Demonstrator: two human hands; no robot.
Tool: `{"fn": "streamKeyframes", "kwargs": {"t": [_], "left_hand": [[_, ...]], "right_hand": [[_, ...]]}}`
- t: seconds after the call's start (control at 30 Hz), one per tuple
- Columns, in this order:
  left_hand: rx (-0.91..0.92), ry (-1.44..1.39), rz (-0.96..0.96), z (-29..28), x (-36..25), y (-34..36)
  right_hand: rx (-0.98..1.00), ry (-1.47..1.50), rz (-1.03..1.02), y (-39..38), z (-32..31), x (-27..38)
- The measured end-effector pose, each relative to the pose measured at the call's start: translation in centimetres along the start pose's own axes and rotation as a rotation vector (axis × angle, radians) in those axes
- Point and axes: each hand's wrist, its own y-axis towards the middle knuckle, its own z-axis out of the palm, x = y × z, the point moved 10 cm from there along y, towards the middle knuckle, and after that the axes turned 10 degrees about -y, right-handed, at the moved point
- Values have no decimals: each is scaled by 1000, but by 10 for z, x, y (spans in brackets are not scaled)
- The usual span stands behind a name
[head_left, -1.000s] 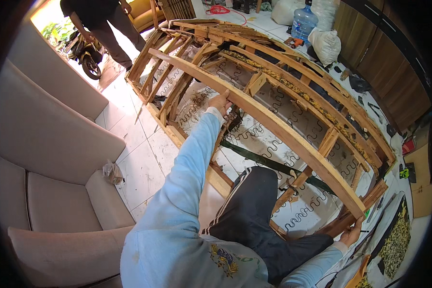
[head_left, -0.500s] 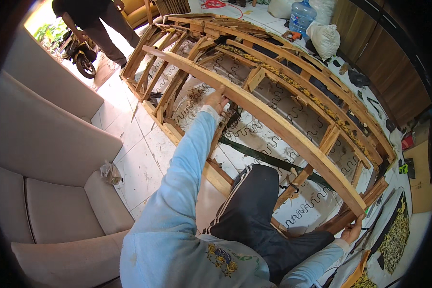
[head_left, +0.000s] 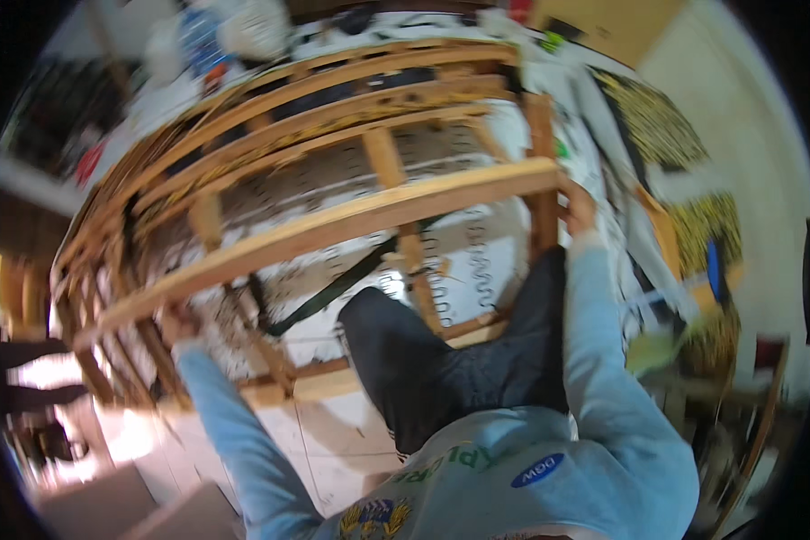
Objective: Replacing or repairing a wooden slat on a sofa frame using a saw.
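The person's left hand (head_left: 179,322) holds a long wooden plank (head_left: 333,227) from its lower edge, not far from the plank's left end. This hand is blurred, so I cannot tell how each finger lies. The right hand (head_left: 580,209) holds the other end of the plank, with the fingers bent around the corner.

The plank is above a big wooden frame (head_left: 385,160) and crosses it in a slant, the right end higher in the view. Its right end lies over a brown board (head_left: 541,135) of the frame; whether they touch, I cannot tell. Under the plank there are wavy metal springs (head_left: 479,261) and a dark green strap (head_left: 337,286).

The person's knees, in dark trousers (head_left: 382,360), are at the near side of the frame. Behind the frame, a blue water bottle (head_left: 202,40) stands beside a white sack (head_left: 254,31). On the right lies speckled yellow foam (head_left: 652,121).
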Motion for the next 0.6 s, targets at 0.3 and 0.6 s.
{"fn": "streamKeyframes", "kwargs": {"t": [0.3, 0.6], "left_hand": [[-181, -172, -243, 48, 49, 14], [-388, -117, -218, 69, 51, -8]], "right_hand": [[-201, -7, 100, -22, -46, 13], [-174, 68, 87, -21, -57, 10]]}}
